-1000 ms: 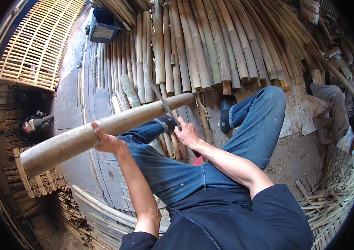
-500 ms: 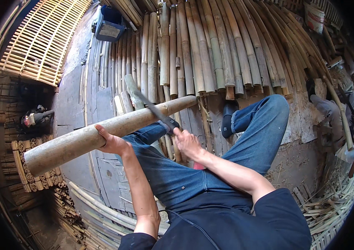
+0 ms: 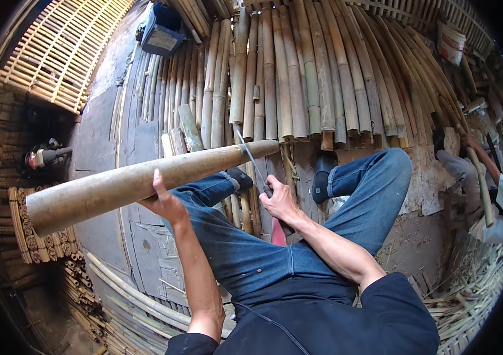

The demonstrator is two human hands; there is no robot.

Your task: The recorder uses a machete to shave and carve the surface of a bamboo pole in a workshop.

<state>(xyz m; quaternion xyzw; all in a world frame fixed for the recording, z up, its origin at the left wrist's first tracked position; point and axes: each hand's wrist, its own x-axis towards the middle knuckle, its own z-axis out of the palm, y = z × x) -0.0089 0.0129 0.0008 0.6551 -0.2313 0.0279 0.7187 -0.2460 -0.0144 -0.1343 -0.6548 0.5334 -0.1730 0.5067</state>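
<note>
A thick bamboo pole (image 3: 127, 182) lies slanted across the view, its wide cut end at the left and its thin end at the row of bamboo ahead. My left hand (image 3: 165, 201) holds it from below and the near side, thumb pointing up along its wall. Gripped in my right hand (image 3: 281, 204) is the dark handle of a long-bladed knife (image 3: 252, 158). The narrow blade crosses the pole close to its thin end; whether it touches the surface is hard to tell. My right hand is in front of my knees, below the pole.
Many bamboo poles (image 3: 313, 89) lie side by side ahead. A blue bin (image 3: 163, 29) stands far left, a white bucket (image 3: 451, 42) far right. At the right, another person's arm (image 3: 482, 155) reaches to a pole (image 3: 480, 186). Bundled bamboo pieces (image 3: 26, 231) are stacked at the left.
The knife has shifted right, from the pole's middle stretch to near its thin end, and its blade stands steeper. The pole's wide end has moved slightly left and up. Another person's arm has appeared.
</note>
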